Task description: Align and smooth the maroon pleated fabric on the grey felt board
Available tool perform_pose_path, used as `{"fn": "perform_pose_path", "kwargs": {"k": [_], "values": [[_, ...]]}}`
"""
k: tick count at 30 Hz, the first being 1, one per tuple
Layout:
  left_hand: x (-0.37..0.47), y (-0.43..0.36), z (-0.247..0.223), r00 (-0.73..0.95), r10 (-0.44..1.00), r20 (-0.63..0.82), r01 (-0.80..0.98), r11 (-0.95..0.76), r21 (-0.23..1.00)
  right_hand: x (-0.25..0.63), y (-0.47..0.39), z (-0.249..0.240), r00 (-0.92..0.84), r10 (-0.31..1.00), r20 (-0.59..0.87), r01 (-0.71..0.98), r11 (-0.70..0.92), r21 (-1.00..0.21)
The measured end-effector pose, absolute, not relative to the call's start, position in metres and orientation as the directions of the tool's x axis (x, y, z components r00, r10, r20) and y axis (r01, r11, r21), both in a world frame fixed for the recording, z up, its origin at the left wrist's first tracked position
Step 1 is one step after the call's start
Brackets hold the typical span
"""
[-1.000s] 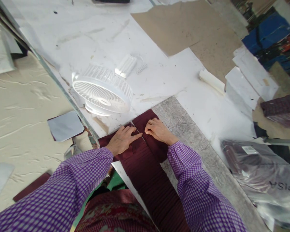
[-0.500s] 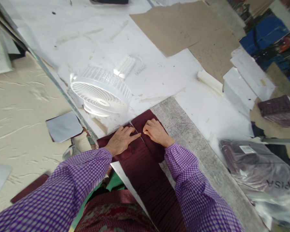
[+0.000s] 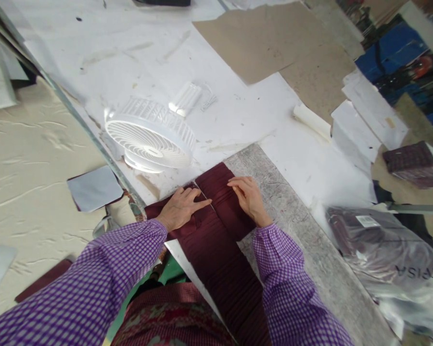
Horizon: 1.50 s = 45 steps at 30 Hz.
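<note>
Now the right hand (image 3: 249,197) has moved right, grip spread, so the left hand (image 3: 180,207), spread too, seems to press the mid-frame cloth (image 3: 214,245) alone.

Bright light glares off the white fan (image 3: 149,139) and plastic bag (image 3: 386,247); the upper-right corner blurs.

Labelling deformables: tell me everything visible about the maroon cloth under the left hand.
The maroon cloth, apparently fabric, has fine crosswise creases. A strip runs up to a wider top, where a thin pale line shows; whether it's one piece is unclear. It lies mostly flat, partly on the grey board. The left hand rests on it; the right hand is over it, contact unclear.
</note>
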<state>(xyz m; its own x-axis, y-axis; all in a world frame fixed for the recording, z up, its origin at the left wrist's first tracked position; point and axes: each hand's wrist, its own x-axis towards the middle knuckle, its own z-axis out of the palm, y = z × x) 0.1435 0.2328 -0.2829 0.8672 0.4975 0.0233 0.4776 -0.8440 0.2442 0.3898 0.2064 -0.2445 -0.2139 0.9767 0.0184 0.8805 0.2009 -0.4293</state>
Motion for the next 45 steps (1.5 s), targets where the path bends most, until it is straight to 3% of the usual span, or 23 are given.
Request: {"fn": "perform_pose_path", "kwargs": {"k": [3, 7, 14, 26, 35, 39, 45], "values": [[0.143, 0.233, -0.284, 0.865, 0.501, 0.021, 0.481, -0.842, 0.244, 0.409, 0.192, -0.251, -0.163, 0.986, 0.032, 0.885, 0.160, -0.436], [0.143, 0.233, -0.286, 0.864, 0.503, 0.019, 0.484, -0.841, 0.241, 0.430, 0.177, -0.256, 0.034, 0.994, 0.102, 0.908, 0.012, -0.419], [0.144, 0.232, -0.285, 0.860, 0.510, 0.019, 0.492, -0.838, 0.235, 0.435, 0.179, -0.263, 0.034, 0.999, 0.035, 0.907, -0.016, -0.422], [0.145, 0.233, -0.282, 0.860, 0.510, 0.008, 0.493, -0.836, 0.239, 0.421, 0.237, -0.247, -0.366, 0.914, -0.175, 0.894, 0.293, -0.338], [0.144, 0.232, -0.284, 0.859, 0.512, 0.012, 0.493, -0.833, 0.251, 0.414, 0.241, -0.238, -0.425, 0.879, -0.217, 0.871, 0.332, -0.363], [0.144, 0.233, -0.282, 0.860, 0.510, 0.010, 0.491, -0.833, 0.254, 0.413, 0.234, -0.235, -0.378, 0.896, -0.233, 0.859, 0.245, -0.451], [0.143, 0.234, -0.282, 0.861, 0.508, 0.003, 0.489, -0.831, 0.263, 0.439, 0.213, -0.237, -0.138, 0.920, -0.368, 0.819, -0.103, -0.565]]}}
